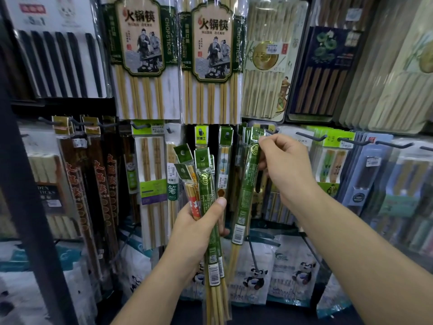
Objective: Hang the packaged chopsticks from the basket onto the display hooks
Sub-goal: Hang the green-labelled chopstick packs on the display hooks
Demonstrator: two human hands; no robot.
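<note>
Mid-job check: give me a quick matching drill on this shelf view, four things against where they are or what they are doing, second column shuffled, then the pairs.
Column 1
1. left hand
2. right hand
3. panda-printed bags
4. large packs labelled CHOPSTICKS

Column 2
A. hang in the top row of the display
B. grips a bundle of packs
C. sit along the bottom, below the hanging packs
D. pinches the top of a single green pack

Pairs: 1-B, 2-D, 3-C, 4-A
</note>
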